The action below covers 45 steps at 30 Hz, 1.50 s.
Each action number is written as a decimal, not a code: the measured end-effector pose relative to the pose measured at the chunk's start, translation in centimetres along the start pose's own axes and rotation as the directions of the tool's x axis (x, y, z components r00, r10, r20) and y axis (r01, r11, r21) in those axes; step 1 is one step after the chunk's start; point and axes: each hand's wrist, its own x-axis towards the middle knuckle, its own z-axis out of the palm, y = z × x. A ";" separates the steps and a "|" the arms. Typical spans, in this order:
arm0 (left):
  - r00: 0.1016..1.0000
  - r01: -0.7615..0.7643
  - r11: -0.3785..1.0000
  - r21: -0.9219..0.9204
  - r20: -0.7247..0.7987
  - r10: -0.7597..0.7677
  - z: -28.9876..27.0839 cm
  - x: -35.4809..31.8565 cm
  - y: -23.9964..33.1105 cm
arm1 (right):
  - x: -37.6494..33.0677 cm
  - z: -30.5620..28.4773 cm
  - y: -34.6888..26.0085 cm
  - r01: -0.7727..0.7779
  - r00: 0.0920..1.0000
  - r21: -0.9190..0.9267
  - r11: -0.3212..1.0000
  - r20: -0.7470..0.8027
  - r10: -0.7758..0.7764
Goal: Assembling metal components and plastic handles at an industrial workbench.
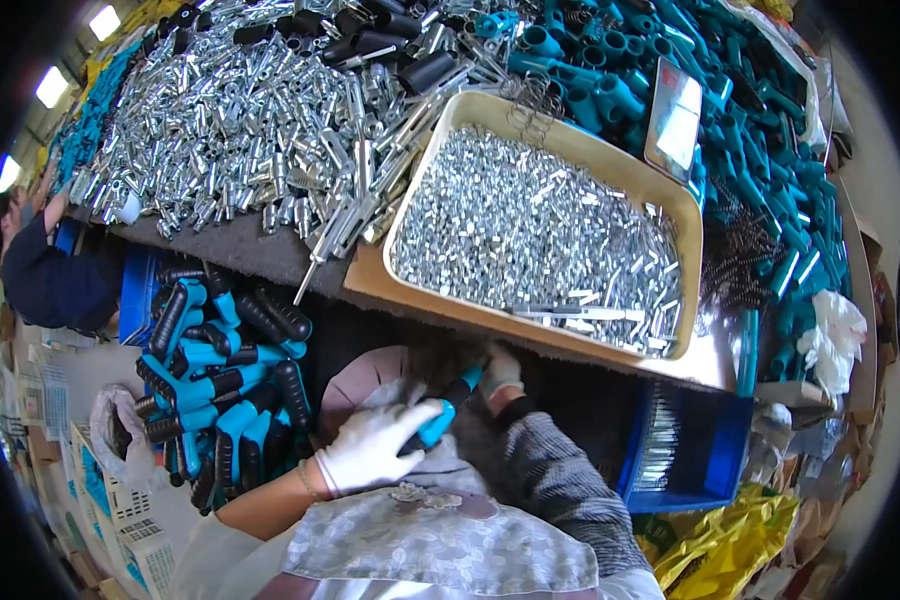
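Observation:
In front of my lap, my left hand (pixel 375 450), in a white glove, is closed round a teal-and-black tool handle (pixel 437 424). The handle slants up and right, and its far end reaches my right hand (pixel 502 375). That hand is also gloved, under the table's front edge. Its fingers are blurred and partly in shadow, so their grip does not show. More teal-and-black handles (pixel 220 385) lie heaped to the left of my left hand. A cream tray (pixel 692 290) full of small metal pins sits on the table just beyond my hands.
Loose metal parts (pixel 240 140) cover the table's left side. Teal tubes (pixel 615 100) pile up at the right, with a phone (pixel 675 120) leaning by the tray. A blue bin (pixel 705 485) holding metal rods stands right of my right arm. Another person (pixel 55 270) works at far left.

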 end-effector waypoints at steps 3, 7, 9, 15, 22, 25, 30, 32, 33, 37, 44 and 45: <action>0.996 0.050 0.998 -0.029 0.071 -0.048 1.9 1.2 -1.9 | 2.1 -0.8 6.5 0.396 0.918 -0.871 0.290 0.381 -0.112; 0.979 0.198 0.979 -0.046 0.059 -0.195 3.4 1.0 -4.1 | 4.2 4.5 3.3 0.485 0.874 -0.826 0.288 0.463 -0.145; 0.978 0.208 0.977 -0.044 0.003 -0.208 4.2 1.3 -4.5 | 5.4 5.7 2.0 0.512 0.859 -0.813 0.276 0.479 -0.182; 0.984 0.174 0.984 -0.032 -0.037 -0.175 4.6 3.7 -5.6 | 7.1 6.0 -0.2 0.533 0.840 -0.812 0.238 0.472 -0.269; 0.937 0.264 0.964 -0.016 -0.234 -0.261 6.3 6.3 -5.2 | 2.5 7.4 -3.3 0.549 0.818 -0.810 0.206 0.471 -0.330; 0.916 0.398 0.917 -0.010 -0.052 -0.398 8.4 8.5 -5.0 | 0.8 6.8 -4.8 0.548 0.802 -0.821 0.158 0.463 -0.377; 0.917 0.396 0.918 -0.014 -0.051 -0.396 8.8 8.7 -5.9 | -3.3 5.7 -6.1 0.550 0.783 -0.829 0.101 0.470 -0.408; 0.889 0.457 0.889 -0.012 -0.036 -0.457 9.3 9.0 -6.3 | -4.9 7.8 -8.2 0.510 0.832 -0.847 -0.152 0.530 -0.165; 0.874 0.485 0.874 0.002 -0.040 -0.485 11.2 9.5 -7.2 | -4.7 8.1 -6.9 0.454 0.866 -0.885 -0.101 0.465 -0.182; 0.883 0.438 0.892 -0.116 -0.133 -0.451 12.4 9.4 -8.1 | -4.9 8.8 -7.6 0.408 0.910 -0.913 -0.014 0.405 0.090; 0.856 0.509 0.858 -0.074 -0.065 -0.513 11.1 9.5 -7.1 | -5.3 9.2 -7.8 0.452 0.890 -0.892 0.016 0.449 -0.076; 0.811 0.578 0.811 -0.095 -0.043 -0.583 12.2 10.2 -7.6 | -5.6 8.9 -7.1 0.485 0.865 -0.860 0.159 0.445 -0.231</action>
